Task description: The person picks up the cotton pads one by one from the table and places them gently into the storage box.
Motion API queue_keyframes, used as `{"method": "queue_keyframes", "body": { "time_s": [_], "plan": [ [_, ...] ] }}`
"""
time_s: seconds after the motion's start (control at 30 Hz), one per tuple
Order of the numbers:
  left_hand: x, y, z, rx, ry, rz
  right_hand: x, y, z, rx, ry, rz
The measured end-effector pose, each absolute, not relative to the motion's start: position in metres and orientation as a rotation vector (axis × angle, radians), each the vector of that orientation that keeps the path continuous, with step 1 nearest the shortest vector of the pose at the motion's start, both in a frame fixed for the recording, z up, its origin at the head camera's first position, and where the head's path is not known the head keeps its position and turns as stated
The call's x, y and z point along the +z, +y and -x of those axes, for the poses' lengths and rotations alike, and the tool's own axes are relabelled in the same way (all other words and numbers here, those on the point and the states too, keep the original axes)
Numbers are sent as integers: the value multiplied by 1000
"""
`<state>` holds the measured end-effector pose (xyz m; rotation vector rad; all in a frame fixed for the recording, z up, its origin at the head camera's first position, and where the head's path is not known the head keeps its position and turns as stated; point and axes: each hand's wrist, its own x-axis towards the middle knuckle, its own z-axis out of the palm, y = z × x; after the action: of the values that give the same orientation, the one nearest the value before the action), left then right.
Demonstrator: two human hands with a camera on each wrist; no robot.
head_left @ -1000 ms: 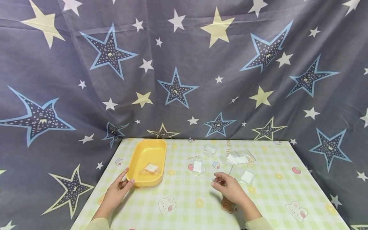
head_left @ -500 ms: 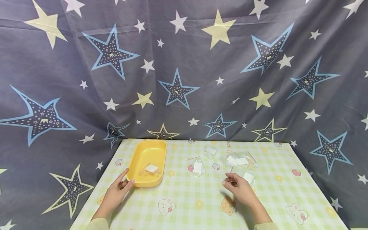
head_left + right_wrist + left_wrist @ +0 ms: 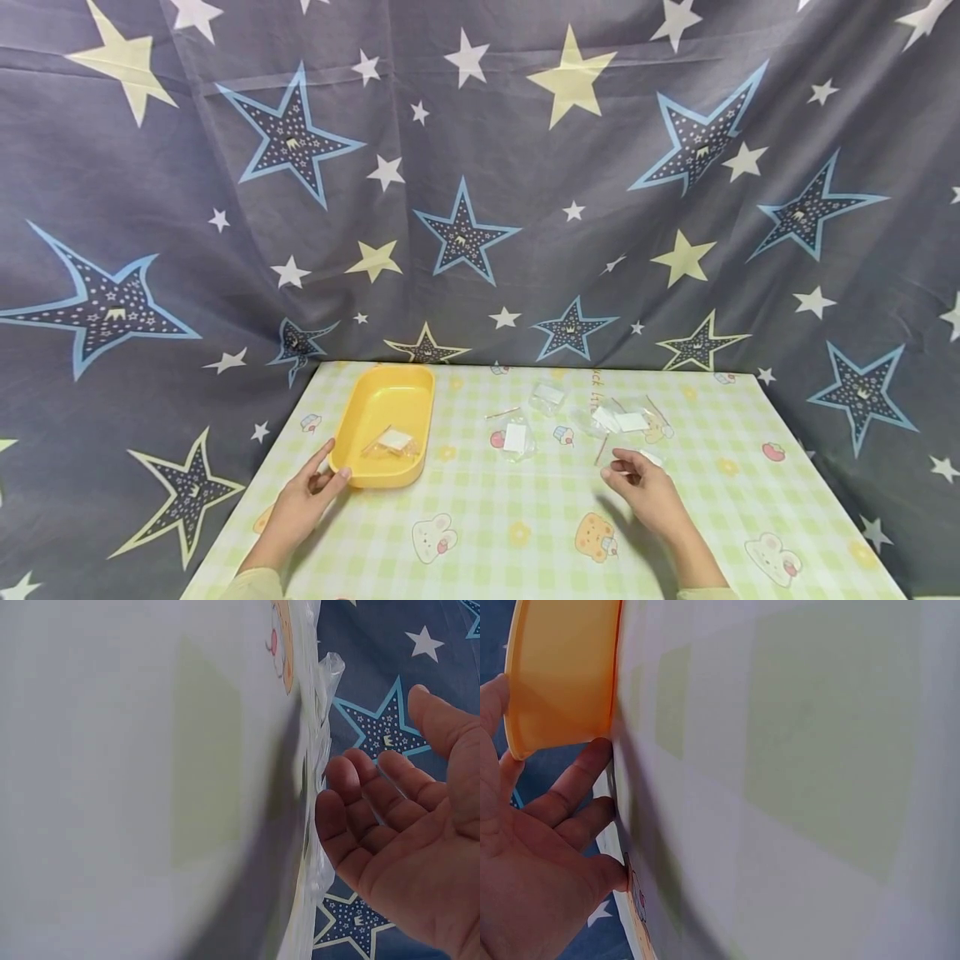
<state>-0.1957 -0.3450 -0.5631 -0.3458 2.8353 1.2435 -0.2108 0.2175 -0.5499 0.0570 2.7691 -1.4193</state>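
Note:
My left hand (image 3: 300,504) holds the near left corner of a yellow plastic tray (image 3: 386,477), thumb at the near rim and a finger along the left side. In the left wrist view the other fingers rest low, by the tablecloth. Inside the tray lies a small packet with a white card (image 3: 395,437). My right hand (image 3: 645,492) hovers over the right part of the table with fingers loosely curled, holding nothing. It partly hides a clear packet (image 3: 652,457). Just left of its fingertips is a thin reddish stick (image 3: 601,451).
Other clear packets with white cards lie beyond: one packet (image 3: 515,437) mid-table, another packet (image 3: 548,394) behind it, and overlapping packets (image 3: 618,419) to the right. A patterned tablecloth (image 3: 480,525) covers the table. A starry curtain (image 3: 495,133) hangs behind.
My right hand has moved to the right, uncovering the thin stick and covering more of the packet beneath it. My left hand and the tray stay in place.

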Motion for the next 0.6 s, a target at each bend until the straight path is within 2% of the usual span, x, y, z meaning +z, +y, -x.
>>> {"method": "queue_keyframes", "body": {
  "time_s": [0.6],
  "plan": [
    [-562, -344, 195, 1254, 2830, 346, -541, 241, 216, -1375, 2840, -48]
  ]
}}
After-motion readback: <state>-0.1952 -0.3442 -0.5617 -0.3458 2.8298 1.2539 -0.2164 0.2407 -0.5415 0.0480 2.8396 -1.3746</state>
